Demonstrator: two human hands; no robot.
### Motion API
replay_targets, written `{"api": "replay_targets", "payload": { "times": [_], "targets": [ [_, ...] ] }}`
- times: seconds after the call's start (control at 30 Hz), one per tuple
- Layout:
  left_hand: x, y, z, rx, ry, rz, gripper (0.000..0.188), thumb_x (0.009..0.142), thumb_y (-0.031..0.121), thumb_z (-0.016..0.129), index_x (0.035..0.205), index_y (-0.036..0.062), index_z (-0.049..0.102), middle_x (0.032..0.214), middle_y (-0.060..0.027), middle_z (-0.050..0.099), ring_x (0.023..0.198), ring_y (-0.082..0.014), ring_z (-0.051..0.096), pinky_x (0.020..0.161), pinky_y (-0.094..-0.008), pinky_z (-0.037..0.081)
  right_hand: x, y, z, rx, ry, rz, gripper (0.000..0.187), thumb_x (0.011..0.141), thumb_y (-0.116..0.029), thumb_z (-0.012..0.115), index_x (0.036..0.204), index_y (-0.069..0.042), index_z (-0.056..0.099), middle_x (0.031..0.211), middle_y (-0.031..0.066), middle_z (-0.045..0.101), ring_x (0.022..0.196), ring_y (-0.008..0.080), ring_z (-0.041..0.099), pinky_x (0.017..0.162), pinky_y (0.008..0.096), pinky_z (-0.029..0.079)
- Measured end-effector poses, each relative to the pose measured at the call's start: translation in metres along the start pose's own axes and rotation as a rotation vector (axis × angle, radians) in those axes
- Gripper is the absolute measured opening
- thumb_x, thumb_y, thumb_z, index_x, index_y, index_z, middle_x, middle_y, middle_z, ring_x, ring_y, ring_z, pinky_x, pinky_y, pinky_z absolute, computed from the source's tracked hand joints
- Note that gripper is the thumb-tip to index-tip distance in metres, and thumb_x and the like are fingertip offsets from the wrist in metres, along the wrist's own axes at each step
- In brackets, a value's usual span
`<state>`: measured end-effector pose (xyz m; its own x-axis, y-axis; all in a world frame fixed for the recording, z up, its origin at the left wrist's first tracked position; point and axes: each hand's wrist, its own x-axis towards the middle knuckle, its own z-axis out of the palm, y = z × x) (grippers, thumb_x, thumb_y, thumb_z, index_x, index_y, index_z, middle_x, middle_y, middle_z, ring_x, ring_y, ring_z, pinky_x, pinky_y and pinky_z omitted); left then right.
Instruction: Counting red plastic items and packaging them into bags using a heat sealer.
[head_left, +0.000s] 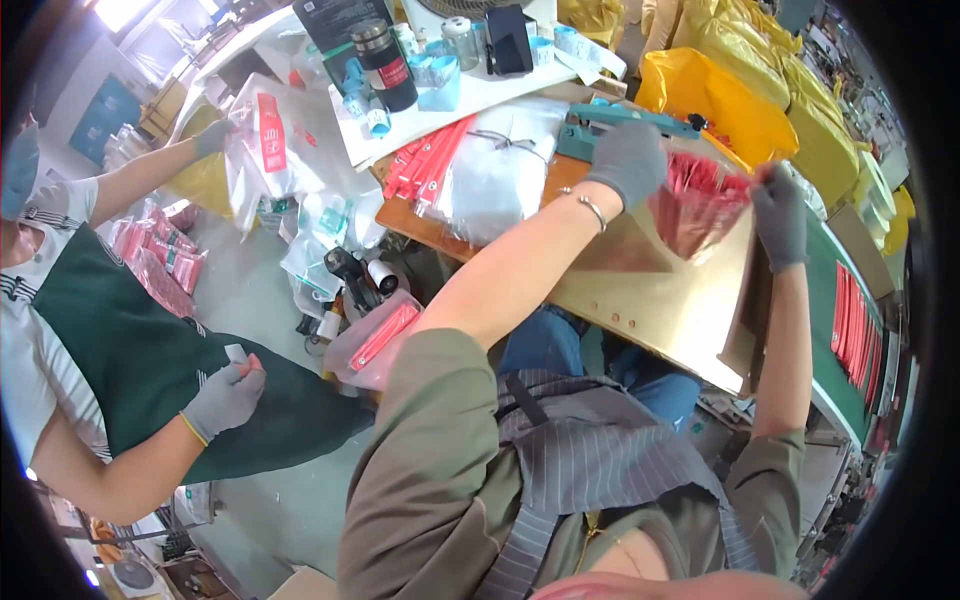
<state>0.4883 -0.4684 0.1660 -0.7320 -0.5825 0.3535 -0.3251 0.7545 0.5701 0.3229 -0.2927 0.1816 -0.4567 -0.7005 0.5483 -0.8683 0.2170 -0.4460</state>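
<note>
Between my two hands hangs a clear plastic bag [700, 205] filled with red packets, its upper edge stretched across and blurred. My right hand [780, 215], in a grey glove, pinches its right upper corner. At the bag's left upper side is my left hand [628, 165], also gloved and closed; its fingertips are hidden from this angle. Just beyond that hand lies a teal bag sealer [625, 115], partly covered by it. The bag is over a brown table with a shiny metallic sheet [650, 300].
Clear bags [500, 165] and flat red packets [425, 165] lie left of my hands. A yellow sack [715, 95] stands behind. At right, a green conveyor [820, 270] carries red strips [857, 325]. A gloved co-worker [130, 330] in a green apron stands left, holding a bag [270, 140].
</note>
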Motion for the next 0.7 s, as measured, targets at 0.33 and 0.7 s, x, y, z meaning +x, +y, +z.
{"api": "replay_targets", "payload": {
  "times": [0.33,0.7],
  "targets": [
    [-0.012,-0.007,-0.028,-0.340,-0.096,0.130,0.017,0.080,0.016,0.053,0.081,0.0045,0.066,0.065,-0.0133,0.064,0.065,-0.0248,0.064,0.065,-0.0362,0.050,-0.007,-0.007,-0.005,0.487,-0.168,0.350,0.005,0.084,-0.010,0.057,0.085,-0.007,0.053,0.064,-0.0015,0.049,0.049,0.0066,0.045,0.044,0.0201,0.037],
    [-0.028,-0.014,-0.013,-0.322,-0.173,0.200,0.027,0.085,0.013,0.045,0.091,-0.0053,0.064,0.066,-0.0163,0.062,0.053,-0.0218,0.063,0.060,-0.0329,0.050,-0.009,-0.005,-0.025,0.260,-0.225,0.220,0.007,0.084,-0.007,0.057,0.088,-0.003,0.055,0.069,-0.0012,0.051,0.062,0.0068,0.050,0.056,0.0204,0.041]
  ]
}}
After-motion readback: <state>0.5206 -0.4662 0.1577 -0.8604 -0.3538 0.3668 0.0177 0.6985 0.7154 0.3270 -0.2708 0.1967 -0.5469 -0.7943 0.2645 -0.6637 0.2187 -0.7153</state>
